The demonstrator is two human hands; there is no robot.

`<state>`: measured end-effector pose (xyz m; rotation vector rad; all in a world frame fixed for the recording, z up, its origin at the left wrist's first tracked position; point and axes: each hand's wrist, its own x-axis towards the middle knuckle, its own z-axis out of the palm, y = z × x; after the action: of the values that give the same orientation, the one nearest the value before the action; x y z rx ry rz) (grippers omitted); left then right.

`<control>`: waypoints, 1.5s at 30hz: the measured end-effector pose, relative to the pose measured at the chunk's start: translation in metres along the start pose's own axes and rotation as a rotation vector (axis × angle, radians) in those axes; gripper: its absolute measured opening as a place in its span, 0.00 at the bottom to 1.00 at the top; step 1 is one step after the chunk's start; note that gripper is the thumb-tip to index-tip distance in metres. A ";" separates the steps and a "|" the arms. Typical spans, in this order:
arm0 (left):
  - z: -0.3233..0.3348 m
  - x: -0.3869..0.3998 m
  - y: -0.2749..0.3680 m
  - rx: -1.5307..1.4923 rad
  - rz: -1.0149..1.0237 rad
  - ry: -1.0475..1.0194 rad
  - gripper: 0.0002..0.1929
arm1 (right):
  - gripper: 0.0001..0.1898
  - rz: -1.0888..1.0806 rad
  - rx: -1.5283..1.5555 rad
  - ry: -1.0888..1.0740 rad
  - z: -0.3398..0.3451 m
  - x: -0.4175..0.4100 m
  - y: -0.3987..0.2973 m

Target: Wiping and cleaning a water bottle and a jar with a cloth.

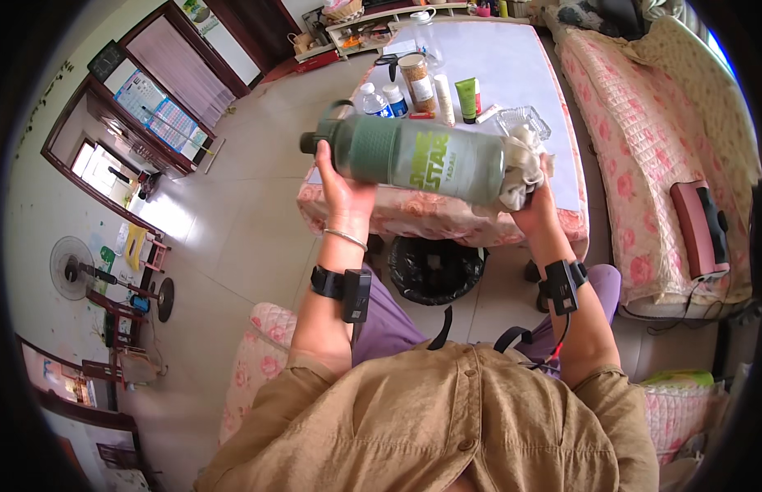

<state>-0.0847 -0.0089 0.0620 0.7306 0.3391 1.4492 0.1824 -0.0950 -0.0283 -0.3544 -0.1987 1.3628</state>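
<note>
A large green translucent water bottle lies sideways in the air over the near edge of the table, its dark lid towards the left. My left hand grips it from below near the lid, with the thumb on the neck. At the bottle's base my right hand presses a crumpled whitish cloth against the bottom; its fingers are partly hidden by the cloth. Behind the bottle stand a capped clear plastic bottle, a white bottle with a blue label, a jar of brown grains and a green tube.
The table also bears a white tube, a glass ashtray and a clear jug. A black-lined bin stands below its near edge. A sofa with a floral cover is on the right, a standing fan far left.
</note>
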 end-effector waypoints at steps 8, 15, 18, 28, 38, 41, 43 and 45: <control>0.004 -0.022 -0.010 -0.189 -0.229 0.045 0.31 | 0.26 -0.754 -1.135 -0.263 0.034 -0.041 0.005; 0.019 -0.021 -0.014 -0.258 -0.260 -0.015 0.32 | 0.17 -0.355 -0.304 0.059 0.085 -0.030 -0.003; 0.009 -0.009 -0.021 -0.217 -0.197 -0.011 0.31 | 0.17 -0.473 -0.454 0.068 0.088 -0.041 0.005; 0.003 -0.013 -0.014 -0.342 -0.351 0.030 0.28 | 0.33 -1.159 -1.576 -0.373 0.110 -0.075 -0.010; 0.039 -0.017 0.004 -0.118 0.013 -0.050 0.30 | 0.23 -0.319 -0.536 0.029 0.096 -0.023 -0.015; 0.045 -0.011 0.013 0.016 0.127 -0.072 0.30 | 0.27 -0.029 -0.286 0.095 0.077 -0.032 0.006; 0.049 -0.004 0.015 0.061 0.204 -0.008 0.31 | 0.28 -0.068 -0.223 0.046 0.062 -0.030 0.018; 0.051 -0.005 0.016 0.060 0.219 -0.021 0.32 | 0.28 -0.103 -0.160 -0.004 0.059 -0.034 0.024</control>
<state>-0.0657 -0.0270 0.1089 0.8518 0.2938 1.6422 0.1337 -0.1163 0.0197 -0.4690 -0.3265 1.2491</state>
